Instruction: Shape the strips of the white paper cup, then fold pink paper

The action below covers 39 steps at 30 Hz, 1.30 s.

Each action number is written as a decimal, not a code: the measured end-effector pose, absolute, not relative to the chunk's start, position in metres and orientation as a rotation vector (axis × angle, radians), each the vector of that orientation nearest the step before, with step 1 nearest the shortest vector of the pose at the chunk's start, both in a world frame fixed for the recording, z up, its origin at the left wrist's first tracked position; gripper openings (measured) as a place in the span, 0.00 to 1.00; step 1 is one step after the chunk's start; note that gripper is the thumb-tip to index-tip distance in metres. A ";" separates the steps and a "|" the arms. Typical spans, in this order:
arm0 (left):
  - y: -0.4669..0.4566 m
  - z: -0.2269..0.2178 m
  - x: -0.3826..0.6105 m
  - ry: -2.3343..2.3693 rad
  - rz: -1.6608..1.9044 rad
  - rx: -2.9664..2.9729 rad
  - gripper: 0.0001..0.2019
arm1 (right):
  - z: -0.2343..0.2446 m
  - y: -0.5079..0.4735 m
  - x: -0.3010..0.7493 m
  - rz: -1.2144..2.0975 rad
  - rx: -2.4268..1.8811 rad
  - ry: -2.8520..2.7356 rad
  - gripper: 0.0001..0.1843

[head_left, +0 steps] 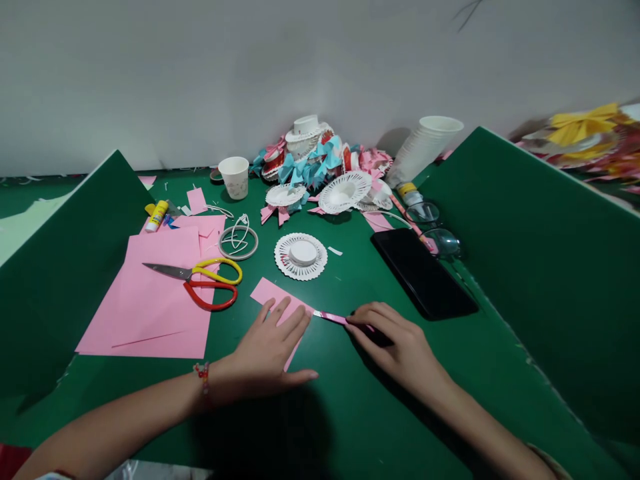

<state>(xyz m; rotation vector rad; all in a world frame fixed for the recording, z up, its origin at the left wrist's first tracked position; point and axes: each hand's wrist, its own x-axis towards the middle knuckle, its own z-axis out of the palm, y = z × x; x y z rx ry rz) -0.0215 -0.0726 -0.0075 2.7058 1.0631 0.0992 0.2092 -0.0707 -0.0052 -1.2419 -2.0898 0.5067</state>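
Note:
My left hand (267, 347) lies flat with its fingers spread on a small pink paper piece (267, 293) on the green table (350, 400). My right hand (395, 337) is closed on a pink utility knife (334, 318); the knife's tip meets the right edge of that paper piece. A bead bracelet sits on my left wrist. A white cut paper-cup disc (301, 255) lies just beyond the paper piece.
Red-and-yellow scissors (207, 280) rest on pink sheets (150, 300) at left. A glue stick (157, 215), paper cup (234, 177), black phone (423, 272), glasses (433, 227), stacked cups (423, 157) and finished paper crafts (315, 160) fill the back. Green dividers (540, 267) flank both sides.

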 end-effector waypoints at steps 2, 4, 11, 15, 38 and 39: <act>-0.073 -0.007 -0.022 1.063 0.091 2.707 0.40 | -0.005 -0.070 0.210 0.519 -1.230 -2.093 0.05; -0.073 -0.007 -0.022 1.063 0.088 2.715 0.39 | -0.005 -0.068 0.212 0.529 -1.223 -2.101 0.05; -0.073 -0.008 -0.022 1.054 0.104 2.729 0.40 | -0.007 -0.061 0.216 0.551 -1.180 -2.126 0.06; -0.073 -0.009 -0.021 1.056 0.098 2.714 0.40 | -0.007 -0.057 0.217 0.561 -1.155 -2.145 0.05; -0.081 -0.001 -0.014 0.926 0.014 2.535 0.42 | -0.005 -0.062 0.221 0.544 -1.115 -2.180 0.05; -0.081 0.000 -0.014 0.924 0.010 2.529 0.42 | -0.005 -0.060 0.220 0.544 -1.111 -2.181 0.05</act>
